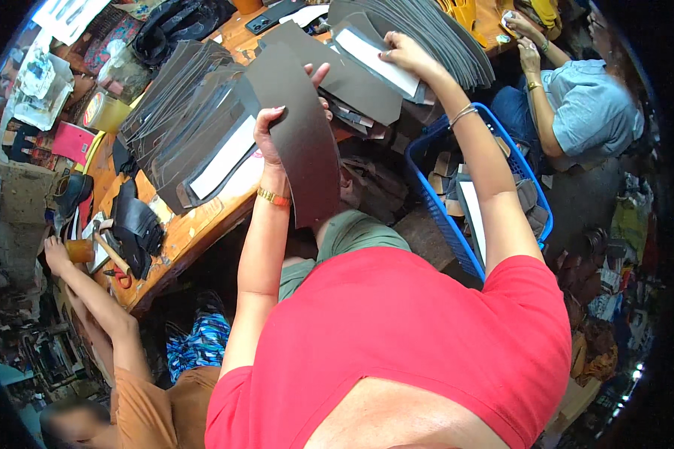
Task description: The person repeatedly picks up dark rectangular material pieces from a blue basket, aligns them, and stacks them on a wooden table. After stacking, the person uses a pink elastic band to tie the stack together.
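My left hand [271,138] is closed on a dark brown, curved sheet panel [301,150], holding it upright above the table's front edge. Its thumb lies on the near face, and fingertips show past the far edge. To the right, my right hand [412,56] has its thumb and finger on a white strip [374,61] lying over a stack of dark panels [363,93]. Left of the held panel, many similar dark sheets [195,112] are fanned out on the table, with another white strip [222,157] on them.
A blue plastic basket [445,232] with cut pieces stands at my right. Co-workers sit at left [157,404] and right [591,108]. The wooden table [195,236] carries a hammer [112,254], a tub [105,112], a phone [273,16] and fanned grey sheets [434,45].
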Available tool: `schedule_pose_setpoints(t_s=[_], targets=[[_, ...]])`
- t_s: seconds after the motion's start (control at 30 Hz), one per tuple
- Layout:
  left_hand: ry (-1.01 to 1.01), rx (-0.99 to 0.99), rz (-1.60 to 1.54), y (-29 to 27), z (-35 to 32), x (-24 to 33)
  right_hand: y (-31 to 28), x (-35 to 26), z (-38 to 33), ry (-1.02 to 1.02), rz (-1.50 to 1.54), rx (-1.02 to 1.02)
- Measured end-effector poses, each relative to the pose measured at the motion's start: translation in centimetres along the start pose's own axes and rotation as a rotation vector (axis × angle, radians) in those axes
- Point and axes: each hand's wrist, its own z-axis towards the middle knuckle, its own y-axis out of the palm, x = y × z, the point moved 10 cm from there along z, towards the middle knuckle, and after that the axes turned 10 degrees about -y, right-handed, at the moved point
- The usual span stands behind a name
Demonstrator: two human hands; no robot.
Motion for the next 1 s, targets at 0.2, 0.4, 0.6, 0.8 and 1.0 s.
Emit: schedule_pose_setpoints(t_s=[0.2, 0.4, 0.6, 0.8, 1.0], targets=[[-0.073, 0.069, -0.039, -2.3, 0.0, -1.1, 1.2, -1.1, -0.6, 0.076, -0.190, 0.007], [-0.071, 0.094, -0.037, -2.7, -0.3, -1.2, 0.7, -3.7, -1.2, 0.007, -0.231, 0.048], [-0.068, 0.093, -0.027, -2.6, -0.1, -1.1, 0.6, -4.0, -0.3, 0.012, -0.216, -0.030], [-0.057, 0.100, -0.042, -2.8, -0.3, -1.1, -1.9, -5.5, 1.5, -0.081, -0.087, -0.029], [-0.066, 0.027, -0.058, -2.9, -0.2, -1.2, -10.2, -10.3, 2.2, -0.235, 0.357, 0.307]])
